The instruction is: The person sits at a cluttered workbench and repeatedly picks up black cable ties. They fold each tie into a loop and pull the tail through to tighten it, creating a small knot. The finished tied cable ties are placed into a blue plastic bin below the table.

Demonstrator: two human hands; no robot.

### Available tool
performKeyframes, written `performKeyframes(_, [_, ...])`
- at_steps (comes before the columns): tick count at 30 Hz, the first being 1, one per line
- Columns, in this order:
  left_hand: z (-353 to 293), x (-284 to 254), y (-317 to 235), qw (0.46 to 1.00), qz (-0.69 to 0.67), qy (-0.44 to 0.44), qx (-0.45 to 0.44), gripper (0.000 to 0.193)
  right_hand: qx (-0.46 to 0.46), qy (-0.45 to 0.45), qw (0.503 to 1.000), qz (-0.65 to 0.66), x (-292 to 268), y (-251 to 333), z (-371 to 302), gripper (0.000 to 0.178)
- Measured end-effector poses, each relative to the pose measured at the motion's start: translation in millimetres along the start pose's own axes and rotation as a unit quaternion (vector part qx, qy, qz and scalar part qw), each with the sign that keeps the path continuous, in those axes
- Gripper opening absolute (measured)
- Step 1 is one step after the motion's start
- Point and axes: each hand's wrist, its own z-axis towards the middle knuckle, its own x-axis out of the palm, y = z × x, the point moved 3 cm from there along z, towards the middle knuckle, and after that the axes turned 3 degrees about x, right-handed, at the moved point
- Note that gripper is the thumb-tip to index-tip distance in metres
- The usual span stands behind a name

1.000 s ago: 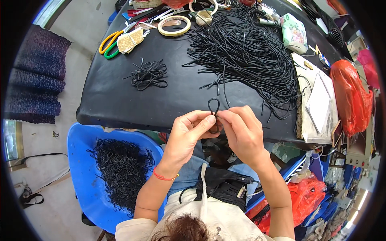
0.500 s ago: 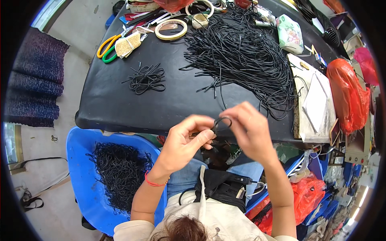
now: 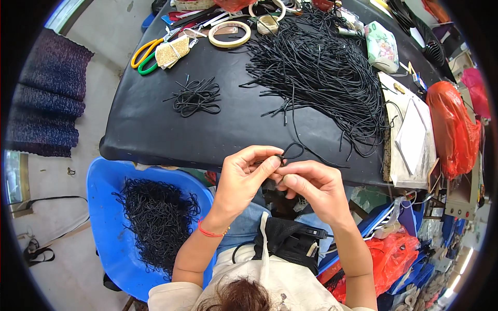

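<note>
A thin black cord (image 3: 296, 151) forms a small loop at the front edge of the dark table (image 3: 150, 129). My left hand (image 3: 249, 171) pinches it between thumb and forefinger. From the right, my right hand (image 3: 314, 186) meets the left fingertips, its thumb and fingers closed on the same cord; the exact grip is partly hidden. One strand runs from the loop up toward a big pile of black cords (image 3: 321, 78) on the table. A smaller bunch of looped cords (image 3: 196, 97) lies to the left.
Left of my legs stands a blue tub (image 3: 104, 207) with tangled black cords (image 3: 158, 223) in it. Scissors (image 3: 148, 54), a tape roll (image 3: 229, 34) and a tissue pack (image 3: 381, 46) lie farther back. A pale board (image 3: 415, 173) and red plastic bag (image 3: 453, 129) are at right.
My right hand has come down and in to the left fingertips, from above the loop. The loop now stands out beyond the fingers, and a loose strand lies toward the right.
</note>
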Motion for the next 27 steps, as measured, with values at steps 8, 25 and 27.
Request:
performKeyframes(8, [-6.6, 12.8, 6.6, 0.99, 0.025, -0.104, 0.092, 0.016, -0.106, -0.2, 0.958, -0.177, 5.5, -4.2, 3.0, 0.008])
performKeyframes(25, [-10.3, 9.5, -8.2, 0.986, 0.158, 0.054, -0.022, 0.046, 0.002, -0.104, 0.994, 0.018, -14.2, -3.5, 19.2, 0.014])
performKeyframes(27, [-12.6, 10.1, -8.6, 0.989, 0.126, 0.072, -0.037, 0.048, 0.014, -0.128, 0.992, -0.006, -15.6, -3.6, 18.8, 0.02])
